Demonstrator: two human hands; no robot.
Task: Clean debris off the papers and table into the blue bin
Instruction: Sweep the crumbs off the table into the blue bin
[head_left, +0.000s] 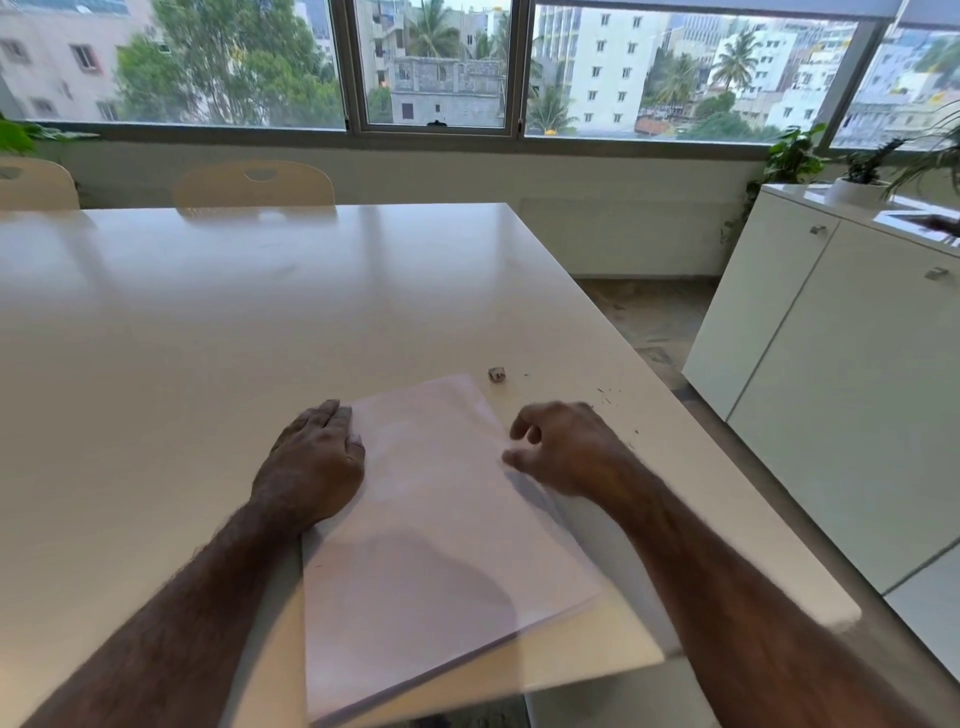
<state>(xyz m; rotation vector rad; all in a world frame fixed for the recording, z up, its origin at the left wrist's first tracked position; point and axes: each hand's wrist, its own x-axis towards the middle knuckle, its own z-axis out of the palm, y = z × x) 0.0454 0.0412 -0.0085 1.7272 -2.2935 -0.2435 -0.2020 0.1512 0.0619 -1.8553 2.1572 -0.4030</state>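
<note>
with the left hand (317, 457) flat on the papers (441, 525) and the right hand (561, 447) loosely curled, empty, at their right edge, gathering is in hand: next, sweep the debris (497, 374) beyond their far corner.

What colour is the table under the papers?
The table is glossy white, best seen in the head view.

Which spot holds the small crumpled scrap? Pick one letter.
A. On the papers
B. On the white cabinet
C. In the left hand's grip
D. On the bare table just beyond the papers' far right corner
D: the crumpled scrap lies on the table, just past the far corner of the papers, untouched by either hand.
</note>
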